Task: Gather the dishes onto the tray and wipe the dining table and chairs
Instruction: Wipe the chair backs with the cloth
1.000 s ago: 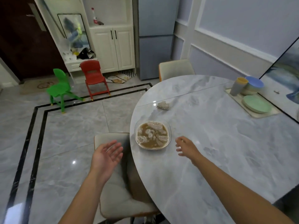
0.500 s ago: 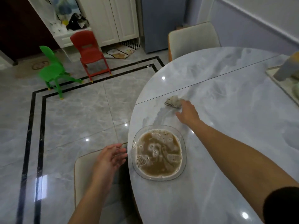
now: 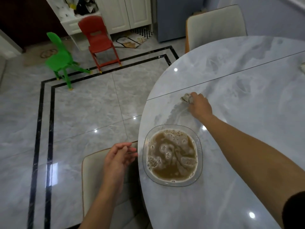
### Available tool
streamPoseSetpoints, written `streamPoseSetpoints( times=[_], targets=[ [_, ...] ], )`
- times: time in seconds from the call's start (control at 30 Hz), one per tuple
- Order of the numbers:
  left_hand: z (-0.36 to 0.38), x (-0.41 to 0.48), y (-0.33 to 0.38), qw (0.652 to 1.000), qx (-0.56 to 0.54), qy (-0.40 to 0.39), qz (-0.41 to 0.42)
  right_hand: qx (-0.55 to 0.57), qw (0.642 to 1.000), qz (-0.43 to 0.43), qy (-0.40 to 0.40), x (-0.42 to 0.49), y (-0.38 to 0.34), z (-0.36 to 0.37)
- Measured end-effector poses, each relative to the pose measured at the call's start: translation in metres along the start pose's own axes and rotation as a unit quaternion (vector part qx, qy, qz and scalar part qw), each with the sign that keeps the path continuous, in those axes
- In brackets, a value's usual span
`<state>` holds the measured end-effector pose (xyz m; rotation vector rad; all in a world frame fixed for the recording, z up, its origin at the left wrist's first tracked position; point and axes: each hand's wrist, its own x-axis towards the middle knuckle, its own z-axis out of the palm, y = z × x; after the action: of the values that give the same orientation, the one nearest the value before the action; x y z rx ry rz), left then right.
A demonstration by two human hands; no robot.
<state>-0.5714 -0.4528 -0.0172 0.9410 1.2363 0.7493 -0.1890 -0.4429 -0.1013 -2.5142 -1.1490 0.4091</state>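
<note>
Bowl: a clear glass bowl (image 3: 172, 155) of murky brown, foamy liquid stands on the marbled table (image 3: 247, 129), close to its rounded edge.
Cloth: a small crumpled cloth (image 3: 186, 98) lies on the table beyond the bowl and a little to its right, just short of a dark seam line (image 3: 231, 76).
Right hand: the right hand (image 3: 200, 105) reaches past the bowl's right side. Its grip looks closed on the cloth, fingers curled over it (the fingertips themselves are hidden).
Left hand: the left hand (image 3: 119, 157) hovers just left of the bowl, off the table edge and above a pale chair (image 3: 92, 171). Its grip is loose and holds nothing.
Key relation: the cloth sits at the right hand's fingertips, on the far side from the person. As a bunched wad it has no clear long axis. The left hand is nearer the bowl.
Likely step: taking up the cloth to wipe, with the bowl not yet gathered.
</note>
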Motion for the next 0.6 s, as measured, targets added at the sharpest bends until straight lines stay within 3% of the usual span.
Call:
streamPoseSetpoints(
  times=[0.2,0.43,0.53,0.6],
  targets=[
    [-0.044,-0.010,0.024,0.996,0.048,-0.004,0.073,0.195,0.981,0.018,-0.010,-0.076,-0.051,-0.043],
    [-0.121,-0.003,0.049,0.973,0.172,0.062,0.141,0.293,0.946,0.018,-0.136,-0.201,-0.142,-0.057],
    [-0.148,0.010,0.043,0.957,0.244,0.082,0.131,0.350,0.921,0.039,-0.166,-0.246,-0.187,-0.033],
    [-0.164,0.017,0.037,0.962,0.255,0.060,0.081,0.338,0.925,0.035,-0.169,-0.271,-0.221,-0.001]
  ],
)
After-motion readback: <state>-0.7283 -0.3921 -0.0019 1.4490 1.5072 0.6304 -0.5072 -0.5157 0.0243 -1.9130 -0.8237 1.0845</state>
